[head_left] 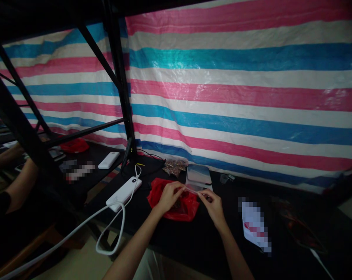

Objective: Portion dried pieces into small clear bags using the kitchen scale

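My left hand (170, 197) and my right hand (213, 208) are raised a little above the black table, fingertips pinched. Stretched between them is a thin, clear plastic piece (191, 189), which looks like the edge of a small bag. Under my left hand lies an open, crumpled red plastic bag (183, 214) with dark contents I cannot make out. Just behind the hands sits a flat, silver-grey rounded object (198, 174). A clear bag of small brown pieces (175, 167) lies to its left, near the striped sheet.
A white power bank (123, 194) with a looping white cable (124, 223) lies to the left. On the right are a lit phone (254, 225) and a small clear cup (223, 178). A black metal frame (117, 70) divides this table from another person's arm (22, 182).
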Demonstrator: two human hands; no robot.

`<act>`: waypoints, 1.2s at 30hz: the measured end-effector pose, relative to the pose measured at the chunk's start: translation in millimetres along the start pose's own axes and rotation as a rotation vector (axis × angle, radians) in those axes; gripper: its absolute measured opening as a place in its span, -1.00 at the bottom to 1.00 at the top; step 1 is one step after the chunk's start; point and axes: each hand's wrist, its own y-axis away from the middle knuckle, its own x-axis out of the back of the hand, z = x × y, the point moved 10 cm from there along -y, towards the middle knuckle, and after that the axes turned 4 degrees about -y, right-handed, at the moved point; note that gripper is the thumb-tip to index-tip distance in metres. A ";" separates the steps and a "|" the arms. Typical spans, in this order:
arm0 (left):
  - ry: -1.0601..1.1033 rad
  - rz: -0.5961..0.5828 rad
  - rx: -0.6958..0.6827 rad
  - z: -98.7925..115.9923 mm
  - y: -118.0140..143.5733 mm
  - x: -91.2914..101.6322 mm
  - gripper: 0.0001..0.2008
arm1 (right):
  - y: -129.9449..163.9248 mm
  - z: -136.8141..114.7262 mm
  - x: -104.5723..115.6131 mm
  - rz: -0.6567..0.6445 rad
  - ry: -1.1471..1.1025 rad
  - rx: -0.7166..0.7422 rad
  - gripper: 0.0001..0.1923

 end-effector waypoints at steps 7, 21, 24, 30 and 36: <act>-0.007 0.000 0.000 3.6 3.0 -0.7 -0.65 | 2.2 7.8 -10.0 -0.070 -0.135 -0.033 -0.71; 0.039 -0.006 -0.030 10.0 7.9 2.6 -0.80 | 7.3 -13.2 -19.5 -0.072 -0.025 0.062 -0.75; 0.032 -0.007 0.007 4.1 7.7 1.4 -0.84 | 8.2 -16.8 -22.0 -0.094 -0.033 0.073 -0.76; -0.051 0.027 0.022 0.3 8.5 -0.5 -0.89 | 10.8 -23.2 -20.0 -0.082 0.046 0.111 -0.79; -0.298 0.020 0.017 2.3 13.3 -3.7 -0.84 | 10.9 -19.2 -21.5 -0.039 0.077 0.091 -0.80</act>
